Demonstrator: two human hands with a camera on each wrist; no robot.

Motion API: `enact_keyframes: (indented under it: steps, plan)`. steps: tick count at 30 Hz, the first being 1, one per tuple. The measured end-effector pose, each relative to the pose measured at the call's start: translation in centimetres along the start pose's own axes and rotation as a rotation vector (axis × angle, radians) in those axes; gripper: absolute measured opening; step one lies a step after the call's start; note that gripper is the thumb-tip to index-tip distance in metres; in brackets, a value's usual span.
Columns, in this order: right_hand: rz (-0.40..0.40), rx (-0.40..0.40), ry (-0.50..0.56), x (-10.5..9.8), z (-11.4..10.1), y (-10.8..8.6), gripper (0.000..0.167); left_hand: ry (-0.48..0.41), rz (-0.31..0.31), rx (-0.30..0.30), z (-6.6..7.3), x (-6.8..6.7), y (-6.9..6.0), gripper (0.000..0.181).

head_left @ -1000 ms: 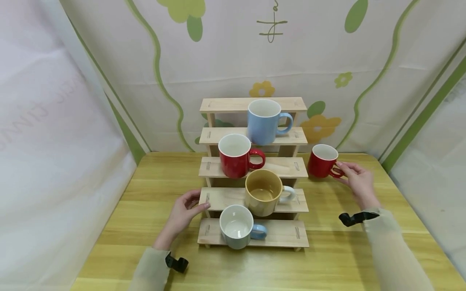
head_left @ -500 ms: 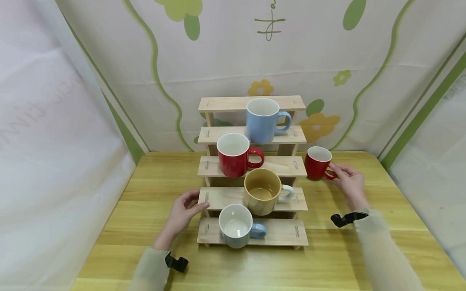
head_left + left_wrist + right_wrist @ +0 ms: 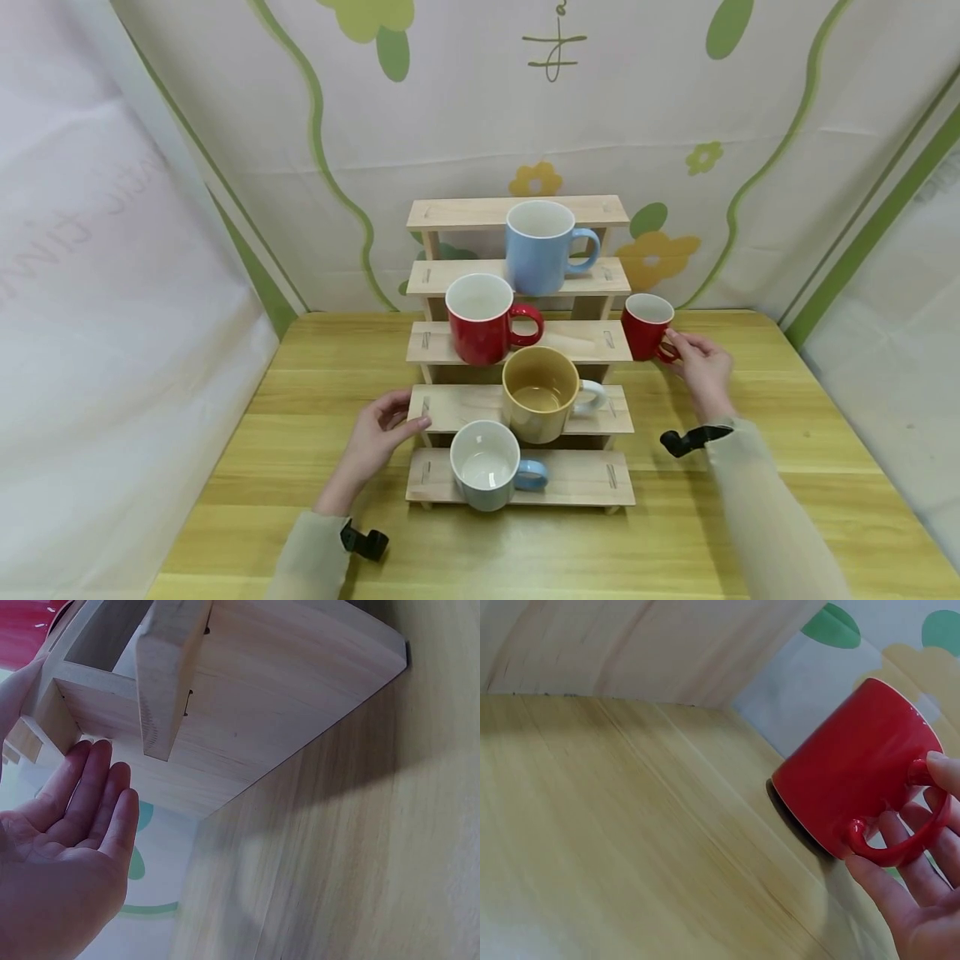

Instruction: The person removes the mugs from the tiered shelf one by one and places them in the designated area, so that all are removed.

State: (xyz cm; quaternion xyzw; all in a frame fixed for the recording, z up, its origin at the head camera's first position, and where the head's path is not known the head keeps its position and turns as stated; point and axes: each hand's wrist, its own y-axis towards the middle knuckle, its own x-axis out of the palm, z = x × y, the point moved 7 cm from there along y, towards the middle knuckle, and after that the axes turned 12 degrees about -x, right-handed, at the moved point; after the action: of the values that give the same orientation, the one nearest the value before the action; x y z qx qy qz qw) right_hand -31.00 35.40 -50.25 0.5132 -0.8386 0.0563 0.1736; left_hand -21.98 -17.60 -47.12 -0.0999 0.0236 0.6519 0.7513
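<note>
A five-step wooden rack (image 3: 457, 404) stands at the middle of the table. My left hand (image 3: 375, 433) is at its left side, the thumb on the end of a step; the left wrist view shows its fingers (image 3: 94, 787) fairly straight, tips at the wood. With my right hand (image 3: 703, 371) I hold a red mug (image 3: 643, 333) with a white inside by its handle (image 3: 900, 851), just right of the rack. The mug is upright and low over the table; whether its base touches is hard to tell.
On the rack sit a light-blue mug (image 3: 536, 262), a larger red mug (image 3: 477, 333), a tan mug with a white handle (image 3: 534, 417) and a pale grey mug with a blue handle (image 3: 486, 492). A patterned curtain (image 3: 465, 117) hangs behind the wooden table (image 3: 315, 367).
My right hand has carried the red mug left, closer to the rack's right side. My left hand stays at the rack, and the mugs on it have not moved.
</note>
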Motion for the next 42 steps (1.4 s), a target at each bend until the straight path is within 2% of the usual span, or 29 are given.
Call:
enact_keyframes:
  steps: [10,16,27,31,35,39,42]
  plan:
    - [0.104,0.005,0.024,1.2,0.6,-0.4,0.016,-0.003,-0.003,-0.008,-0.1,0.1,0.0,0.047]
    - [0.122,0.003,0.024,1.6,0.8,-0.8,0.02,0.004,0.002,-0.007,-0.1,0.0,0.1,0.047]
    - [0.134,0.015,-0.018,1.6,1.5,-1.4,0.013,0.002,0.004,-0.002,-0.3,0.0,0.1,0.045]
    - [0.118,0.006,-0.031,1.5,1.6,-1.3,0.017,0.007,0.008,0.004,-0.2,0.0,0.0,0.045]
    - [0.08,-0.017,-0.131,1.1,0.9,-1.3,0.024,0.01,0.009,0.001,-0.1,0.0,0.0,0.046]
    - [0.046,-0.051,-0.212,1.1,-0.5,-1.1,0.031,0.007,0.009,-0.006,-0.2,0.0,0.0,0.046]
    - [0.016,-0.079,-0.214,1.5,-2.2,-1.1,0.037,0.004,0.008,-0.003,-0.2,0.0,0.0,0.046]
